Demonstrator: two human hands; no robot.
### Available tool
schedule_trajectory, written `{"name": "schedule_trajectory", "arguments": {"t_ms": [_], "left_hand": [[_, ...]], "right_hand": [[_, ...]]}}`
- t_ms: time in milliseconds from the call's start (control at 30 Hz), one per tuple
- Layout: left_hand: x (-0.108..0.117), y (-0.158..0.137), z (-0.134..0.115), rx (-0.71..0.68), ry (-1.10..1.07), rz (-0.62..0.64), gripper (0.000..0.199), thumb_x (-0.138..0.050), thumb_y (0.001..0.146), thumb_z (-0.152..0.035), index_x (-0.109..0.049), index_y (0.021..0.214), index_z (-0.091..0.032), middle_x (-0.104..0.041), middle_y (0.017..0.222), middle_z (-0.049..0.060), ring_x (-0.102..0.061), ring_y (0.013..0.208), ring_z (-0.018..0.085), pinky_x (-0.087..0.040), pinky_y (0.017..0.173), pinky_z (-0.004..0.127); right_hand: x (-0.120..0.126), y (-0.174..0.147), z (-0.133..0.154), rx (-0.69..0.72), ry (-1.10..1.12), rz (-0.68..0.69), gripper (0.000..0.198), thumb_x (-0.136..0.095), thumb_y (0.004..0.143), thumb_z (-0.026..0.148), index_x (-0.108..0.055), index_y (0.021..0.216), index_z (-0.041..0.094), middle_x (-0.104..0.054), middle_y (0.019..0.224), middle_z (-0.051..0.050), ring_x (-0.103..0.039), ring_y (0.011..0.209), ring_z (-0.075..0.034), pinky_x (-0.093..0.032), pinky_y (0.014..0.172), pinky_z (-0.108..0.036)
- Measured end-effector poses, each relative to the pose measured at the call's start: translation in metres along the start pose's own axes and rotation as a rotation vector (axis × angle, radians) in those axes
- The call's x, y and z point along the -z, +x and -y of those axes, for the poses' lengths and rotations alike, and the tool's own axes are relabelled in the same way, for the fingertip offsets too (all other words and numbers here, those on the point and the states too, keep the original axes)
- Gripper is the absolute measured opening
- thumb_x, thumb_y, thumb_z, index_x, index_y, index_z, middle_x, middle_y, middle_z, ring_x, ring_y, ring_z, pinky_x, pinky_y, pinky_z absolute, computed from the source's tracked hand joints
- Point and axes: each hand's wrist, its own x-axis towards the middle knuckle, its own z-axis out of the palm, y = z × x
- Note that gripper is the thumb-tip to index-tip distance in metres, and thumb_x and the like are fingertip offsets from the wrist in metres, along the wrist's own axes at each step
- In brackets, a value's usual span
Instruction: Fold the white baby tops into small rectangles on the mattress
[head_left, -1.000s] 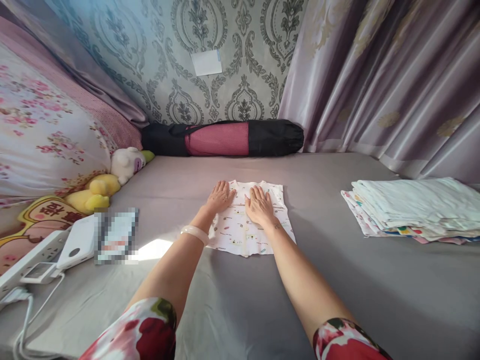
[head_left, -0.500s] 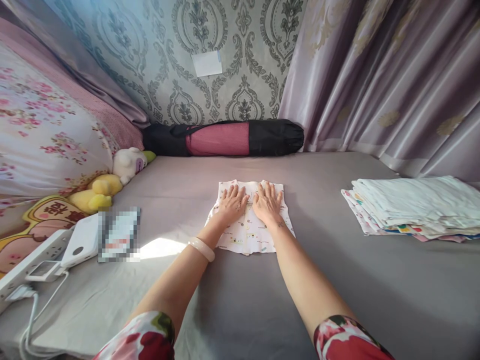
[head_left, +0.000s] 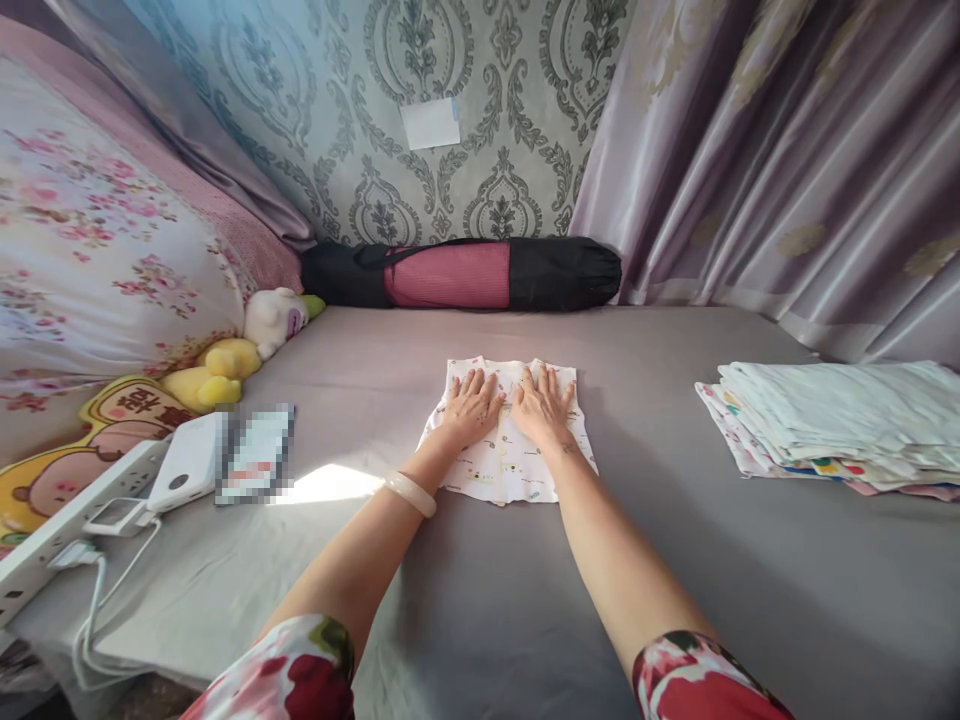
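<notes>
A small white printed garment (head_left: 501,475) lies spread on the grey bed sheet (head_left: 480,600) in front of me. It looks like a baby top with a seam or front opening down its middle. My left hand (head_left: 474,408) rests flat on its upper left part, fingers spread and pointing away from me. On the upper right part lies my right hand (head_left: 543,408), also flat with fingers apart. Neither hand grasps the cloth. A pale bangle (head_left: 409,494) circles my left wrist.
At right is a stack of folded cloths (head_left: 840,415). A black and pink rolled bag (head_left: 450,275) lies along the wall. Plush toys (head_left: 217,375), a power strip (head_left: 82,515), a white power bank or charger (head_left: 191,460) with cables and a blurred-out item (head_left: 255,455) are at left.
Both hands stay flat on the garment in nearly the same place. The whole view has shifted slightly, so the surroundings appear a little further right.
</notes>
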Motion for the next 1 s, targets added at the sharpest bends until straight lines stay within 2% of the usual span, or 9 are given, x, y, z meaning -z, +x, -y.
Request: {"name": "schedule_trajectory", "arguments": {"t_ms": [133,233,400,533,700,833,1000], "left_hand": [[0.008,-0.010,0.006,0.018,0.006,0.017,0.061,-0.019,0.100,-0.048,-0.032,0.149,-0.013,-0.027,0.157,0.015,-0.020,0.146,0.029,-0.017,0.118,0.051],[0.012,-0.019,0.014,0.010,0.030,0.028,0.059,-0.021,0.100,-0.046,-0.033,0.149,-0.014,-0.027,0.157,0.014,-0.020,0.146,0.028,-0.018,0.118,0.049],[0.010,-0.032,0.026,-0.001,0.050,0.020,0.059,-0.021,0.100,-0.044,-0.035,0.147,-0.010,-0.030,0.155,0.016,-0.023,0.145,0.028,-0.021,0.117,0.047],[0.007,-0.033,0.027,0.003,0.047,0.028,0.060,-0.021,0.100,-0.044,-0.034,0.148,-0.009,-0.030,0.155,0.017,-0.023,0.145,0.029,-0.022,0.117,0.047],[0.013,-0.036,0.024,-0.006,0.071,0.022,0.059,-0.021,0.100,-0.044,-0.033,0.147,-0.011,-0.029,0.156,0.016,-0.020,0.146,0.029,-0.017,0.118,0.049],[0.026,-0.052,0.017,-0.042,0.056,0.055,0.062,-0.019,0.100,-0.046,-0.029,0.149,-0.009,-0.025,0.157,0.017,-0.017,0.147,0.029,-0.014,0.118,0.050],[0.038,-0.079,0.003,-0.144,0.010,0.130,0.064,-0.017,0.100,-0.048,-0.026,0.150,-0.009,-0.022,0.158,0.016,-0.016,0.147,0.028,-0.014,0.119,0.048]], "right_hand": [[0.001,-0.004,0.008,0.154,0.016,0.006,0.053,-0.020,0.101,0.034,-0.030,0.151,0.020,-0.017,0.160,-0.010,-0.009,0.147,-0.025,-0.004,0.116,-0.056],[0.000,-0.007,0.012,0.220,0.006,0.032,0.053,-0.019,0.101,0.035,-0.031,0.151,0.021,-0.015,0.161,-0.008,-0.008,0.147,-0.024,-0.003,0.116,-0.055],[-0.003,-0.010,0.012,0.232,0.004,0.101,0.055,-0.016,0.101,0.038,-0.027,0.152,0.022,-0.019,0.160,-0.006,-0.011,0.147,-0.022,-0.008,0.117,-0.051],[-0.005,-0.009,0.012,0.232,0.020,0.083,0.055,-0.017,0.101,0.038,-0.028,0.152,0.022,-0.020,0.159,-0.006,-0.012,0.147,-0.023,-0.008,0.117,-0.051],[0.004,-0.008,0.006,0.258,0.105,0.170,0.057,-0.015,0.100,0.040,-0.025,0.153,0.020,-0.015,0.161,-0.007,-0.007,0.148,-0.022,-0.006,0.118,-0.050],[0.017,-0.026,-0.012,0.331,0.141,0.201,0.060,-0.014,0.100,0.042,-0.021,0.154,0.017,-0.009,0.161,-0.008,-0.001,0.148,-0.022,-0.004,0.118,-0.050],[0.028,-0.063,-0.029,0.425,0.051,0.202,0.061,-0.017,0.099,0.041,-0.023,0.153,0.012,-0.009,0.161,-0.010,-0.001,0.148,-0.023,-0.004,0.118,-0.049]]}}
